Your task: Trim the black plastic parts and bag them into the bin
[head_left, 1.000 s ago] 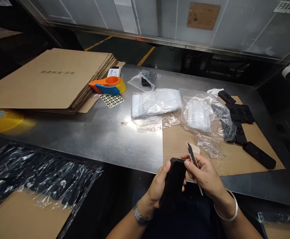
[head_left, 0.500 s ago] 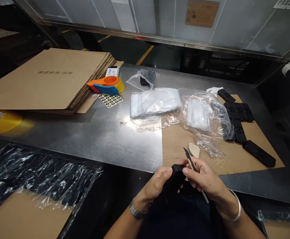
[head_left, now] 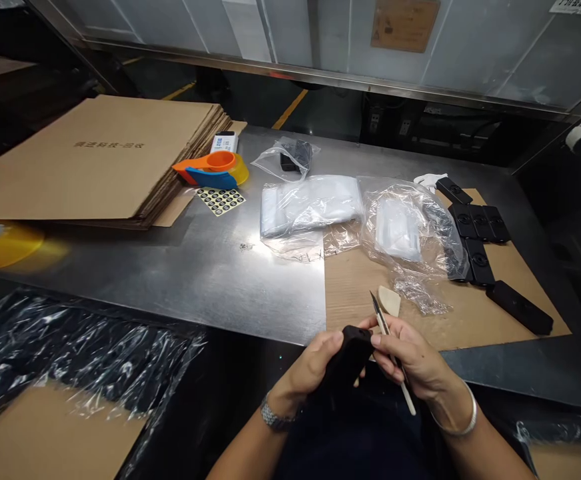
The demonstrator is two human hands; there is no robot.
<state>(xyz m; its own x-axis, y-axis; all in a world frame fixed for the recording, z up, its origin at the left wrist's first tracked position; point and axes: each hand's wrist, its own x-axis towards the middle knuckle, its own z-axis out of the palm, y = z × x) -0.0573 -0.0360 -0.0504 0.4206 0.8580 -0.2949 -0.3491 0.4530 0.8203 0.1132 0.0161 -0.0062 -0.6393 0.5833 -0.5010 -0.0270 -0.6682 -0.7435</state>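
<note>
Both my hands meet just below the near edge of the steel table (head_left: 180, 267). My left hand (head_left: 309, 365) is wrapped round a flat black device (head_left: 348, 357), held end-up. My right hand (head_left: 410, 360) pinches a thin knife-like blade tool (head_left: 383, 323) whose tip points up and away; its fingertips also touch the top of the black device. A small beige wedge (head_left: 388, 300) lies on the brown cardboard sheet (head_left: 350, 293) just beyond the blade tip.
Several black devices (head_left: 478, 233) lie at the right on the cardboard. Clear plastic bags (head_left: 320, 207) sit mid-table. A stack of flat cartons (head_left: 95, 160), an orange-blue tape dispenser (head_left: 215, 170) and a sticker sheet (head_left: 220, 200) are at the left. Crinkled plastic film (head_left: 70, 353) covers a box below.
The black device has tilted and sunk lower in my left hand. My right hand with the blade shifted slightly down and stays against the device's top.
</note>
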